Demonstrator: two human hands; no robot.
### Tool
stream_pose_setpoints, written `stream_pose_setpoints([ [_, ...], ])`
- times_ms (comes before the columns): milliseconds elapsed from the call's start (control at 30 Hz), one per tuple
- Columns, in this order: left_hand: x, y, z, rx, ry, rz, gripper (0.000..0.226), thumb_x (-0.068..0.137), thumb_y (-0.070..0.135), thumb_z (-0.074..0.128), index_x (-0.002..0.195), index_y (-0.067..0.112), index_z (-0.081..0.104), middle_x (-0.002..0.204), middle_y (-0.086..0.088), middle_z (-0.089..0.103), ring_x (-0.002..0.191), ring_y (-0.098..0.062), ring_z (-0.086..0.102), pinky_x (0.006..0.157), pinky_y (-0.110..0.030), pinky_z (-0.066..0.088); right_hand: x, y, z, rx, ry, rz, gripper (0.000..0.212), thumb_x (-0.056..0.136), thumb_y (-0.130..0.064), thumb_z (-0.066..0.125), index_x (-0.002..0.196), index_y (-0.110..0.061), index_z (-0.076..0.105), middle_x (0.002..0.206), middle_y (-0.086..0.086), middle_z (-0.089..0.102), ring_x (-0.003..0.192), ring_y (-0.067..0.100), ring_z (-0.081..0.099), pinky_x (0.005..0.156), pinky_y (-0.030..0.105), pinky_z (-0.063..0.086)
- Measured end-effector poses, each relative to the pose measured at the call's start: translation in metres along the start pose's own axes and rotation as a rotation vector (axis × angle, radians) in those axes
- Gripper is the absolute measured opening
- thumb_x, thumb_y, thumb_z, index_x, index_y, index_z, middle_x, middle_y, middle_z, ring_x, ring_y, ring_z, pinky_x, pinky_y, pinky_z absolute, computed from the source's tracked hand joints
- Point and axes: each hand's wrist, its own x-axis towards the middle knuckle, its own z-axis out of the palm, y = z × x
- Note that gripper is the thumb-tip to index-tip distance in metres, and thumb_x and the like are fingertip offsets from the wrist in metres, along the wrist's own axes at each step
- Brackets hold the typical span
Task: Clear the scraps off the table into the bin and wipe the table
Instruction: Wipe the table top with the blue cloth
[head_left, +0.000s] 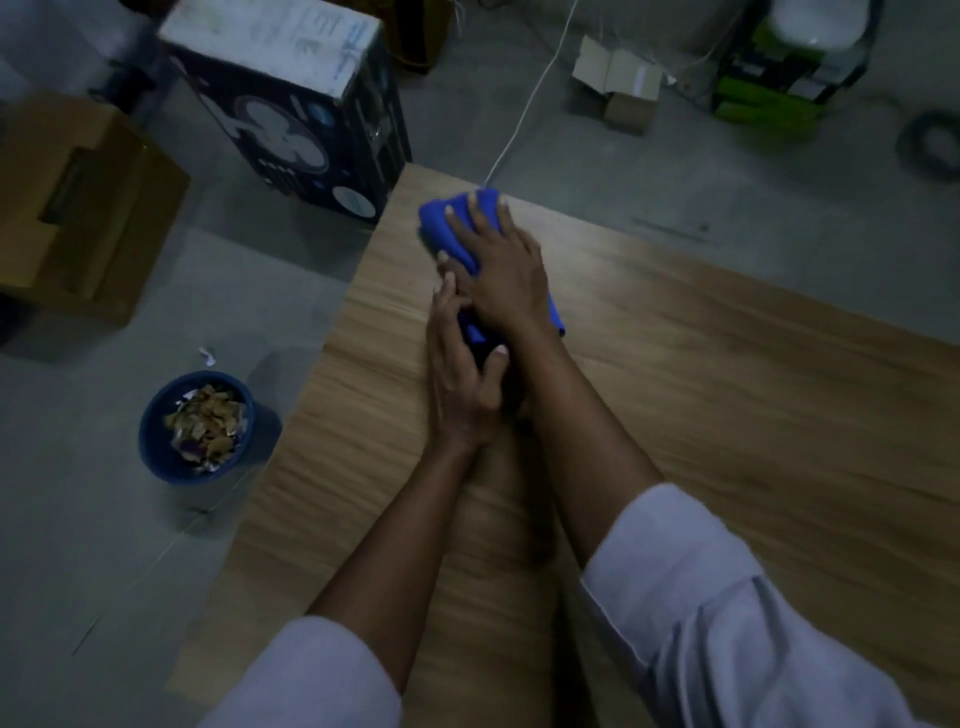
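Blue cloth (435, 228): pressed near the wood-grain counter's (727, 389) far left corner under the flat, spread right hand (506, 280). Left hand (454, 374): laid alongside, fingers straight. Bin (156, 441) of scraps (208, 426): set on the grey floor (104, 545) off the left edge.

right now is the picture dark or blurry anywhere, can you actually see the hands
Head view: dim overall, brightest on the table around the blue cloth; head view edges are smeared, so the cardboard box looks soft; in the head view, deep shadow hides how the left hand meets the wrist of the right hand, which shows clearly on the cloth.
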Motion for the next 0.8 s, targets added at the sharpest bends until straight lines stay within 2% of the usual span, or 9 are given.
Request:
stream_pose_setpoints([
  [67,0.005,-0.005,-0.015,0.041,-0.006,-0.056,0.057,0.089,0.035,0.047,0.144,0.016,0.048,0.159,-0.016,0.039,0.147,-0.036,0.038,0.117,-0.058,0.034,-0.033,0.017,0.002,-0.011,0.069,0.028,0.058,0.104,-0.047,0.046,0.159,-0.033,0.035,0.169,-0.005,0.024,0.158,0.025,0.015,0.119,0.040,0.024],
  [133,0.018,-0.022,-0.038,0.208,0.009,-0.095,0.059,0.089,0.034,0.041,0.142,0.009,0.053,0.157,-0.012,0.043,0.147,-0.032,0.037,0.119,-0.054,0.031,-0.058,0.037,0.005,-0.044,0.201,0.197,0.059,0.102,-0.046,0.048,0.158,-0.029,0.038,0.167,-0.005,0.031,0.156,0.026,0.024,0.117,0.041,0.028],
  [200,0.028,-0.039,-0.060,0.359,0.018,-0.087,0.059,0.093,0.033,0.040,0.146,0.008,0.049,0.159,-0.012,0.041,0.151,-0.029,0.030,0.123,-0.050,0.025,-0.062,0.043,0.005,-0.061,0.288,0.366,0.061,0.102,-0.043,0.048,0.159,-0.024,0.038,0.165,-0.001,0.035,0.155,0.028,0.027,0.117,0.043,0.029],
  [267,0.032,-0.047,-0.068,0.400,0.017,-0.082,0.060,0.096,0.032,0.044,0.151,0.009,0.043,0.162,-0.011,0.037,0.154,-0.025,0.025,0.126,-0.045,0.020,-0.042,0.032,0.006,-0.077,0.246,0.485,0.062,0.106,-0.042,0.042,0.162,-0.022,0.027,0.169,0.000,0.025,0.157,0.028,0.018,0.120,0.042,0.021],
  [333,0.031,-0.048,-0.064,0.432,-0.010,-0.066,0.065,0.094,0.037,0.046,0.154,0.011,0.038,0.163,-0.009,0.035,0.154,-0.024,0.024,0.128,-0.039,0.017,-0.013,0.016,0.007,-0.089,0.204,0.518,0.063,0.108,-0.043,0.034,0.165,-0.023,0.016,0.172,0.000,0.013,0.159,0.029,0.008,0.122,0.042,0.014],
  [433,0.030,-0.048,-0.062,0.428,-0.002,-0.048,0.074,0.092,0.040,0.047,0.157,0.009,0.031,0.165,-0.010,0.030,0.155,-0.024,0.021,0.127,-0.037,0.015,0.030,-0.017,0.014,-0.063,0.160,0.400,0.062,0.109,-0.043,0.031,0.165,-0.024,0.013,0.172,0.001,0.010,0.159,0.031,0.005,0.125,0.043,0.011],
  [533,0.033,-0.047,-0.067,0.291,0.070,-0.013,0.079,0.090,0.041,0.045,0.159,0.006,0.027,0.167,-0.012,0.024,0.157,-0.024,0.016,0.128,-0.039,0.015,0.058,-0.061,0.028,-0.093,0.043,0.187,0.060,0.109,-0.045,0.029,0.164,-0.026,0.016,0.172,0.000,0.010,0.159,0.030,0.004,0.125,0.041,0.011],
  [700,0.032,-0.046,-0.077,0.099,0.203,0.030,0.082,0.084,0.037,0.042,0.153,-0.007,0.032,0.162,-0.023,0.031,0.153,-0.035,0.027,0.121,-0.057,0.026,0.033,-0.103,0.043,-0.107,-0.135,-0.290,0.051,0.108,-0.040,0.037,0.158,-0.031,0.037,0.166,-0.008,0.033,0.156,0.021,0.019,0.119,0.036,0.018],
  [800,0.031,-0.043,-0.078,0.181,0.101,0.125,0.083,0.083,0.043,0.046,0.150,-0.006,0.039,0.160,-0.020,0.037,0.149,-0.033,0.035,0.120,-0.052,0.031,0.006,-0.080,0.034,0.067,-0.141,-0.272,0.056,0.104,-0.031,0.047,0.159,-0.029,0.036,0.167,-0.009,0.030,0.157,0.018,0.018,0.122,0.037,0.018],
])
